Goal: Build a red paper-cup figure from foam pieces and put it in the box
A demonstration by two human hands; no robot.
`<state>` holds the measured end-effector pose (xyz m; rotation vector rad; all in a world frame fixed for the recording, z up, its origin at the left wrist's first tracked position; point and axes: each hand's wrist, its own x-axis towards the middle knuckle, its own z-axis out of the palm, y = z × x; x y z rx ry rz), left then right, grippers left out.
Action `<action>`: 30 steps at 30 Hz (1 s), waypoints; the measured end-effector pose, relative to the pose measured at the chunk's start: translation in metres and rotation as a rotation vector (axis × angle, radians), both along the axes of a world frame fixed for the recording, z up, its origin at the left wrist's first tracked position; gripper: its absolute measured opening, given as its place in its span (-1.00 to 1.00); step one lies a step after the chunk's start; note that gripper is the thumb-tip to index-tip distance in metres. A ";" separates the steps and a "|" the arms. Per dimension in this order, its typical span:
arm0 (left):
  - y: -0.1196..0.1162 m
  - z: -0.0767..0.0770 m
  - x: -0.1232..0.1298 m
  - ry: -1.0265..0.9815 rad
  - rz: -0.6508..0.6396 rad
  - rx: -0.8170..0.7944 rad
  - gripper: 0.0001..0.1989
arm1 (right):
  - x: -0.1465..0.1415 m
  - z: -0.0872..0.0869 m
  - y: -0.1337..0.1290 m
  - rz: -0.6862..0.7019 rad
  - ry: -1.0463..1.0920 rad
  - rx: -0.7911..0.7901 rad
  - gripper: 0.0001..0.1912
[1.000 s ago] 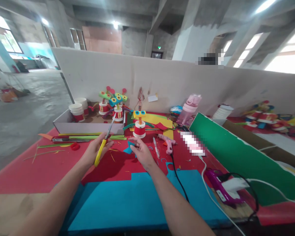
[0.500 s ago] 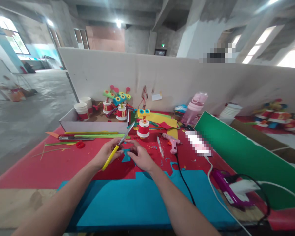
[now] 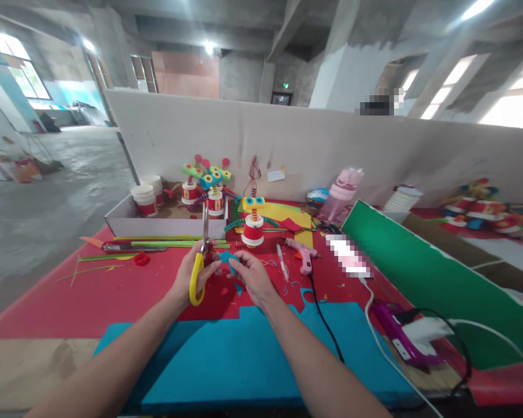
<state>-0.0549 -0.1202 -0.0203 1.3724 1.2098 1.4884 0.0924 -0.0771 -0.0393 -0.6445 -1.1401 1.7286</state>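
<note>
My left hand (image 3: 192, 271) is closed, with a pair of yellow-handled scissors (image 3: 197, 280) in it, blades pointing up and away. A small blue paper piece (image 3: 228, 259) is pinched in my right hand (image 3: 250, 276); the left fingertips are at its left edge, and I cannot tell if they grip it. Below the hands a blue scrap (image 3: 238, 289) lies on the red table cover. A large blue sheet (image 3: 226, 360) spreads under my forearms. Just beyond the hands stands a cup figure (image 3: 253, 229) with a yellow head and green coiled arms.
Right of my hands lie a white pen (image 3: 283, 262) and a pink glue gun (image 3: 304, 255) with a black cord. A white box (image 3: 165, 226) holds more cup figures and stacked cups. A green panel (image 3: 422, 278) and a purple power strip (image 3: 401, 342) are at right.
The scissors have swung from slanting right to nearly upright in my left hand. The blue piece has come up between both hands, and a blue scrap now shows on the table beneath.
</note>
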 end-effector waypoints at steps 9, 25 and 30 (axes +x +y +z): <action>-0.007 0.014 -0.038 1.063 0.032 0.007 -0.67 | 0.022 0.011 0.021 -0.305 0.166 0.024 -0.80; -0.007 0.014 -0.033 1.392 -0.076 -0.068 -0.62 | 0.034 0.009 0.025 -0.244 0.083 0.140 -0.80; -0.007 0.014 -0.033 1.394 -0.076 -0.056 -0.62 | 0.034 0.011 0.023 -0.221 0.044 0.148 -0.81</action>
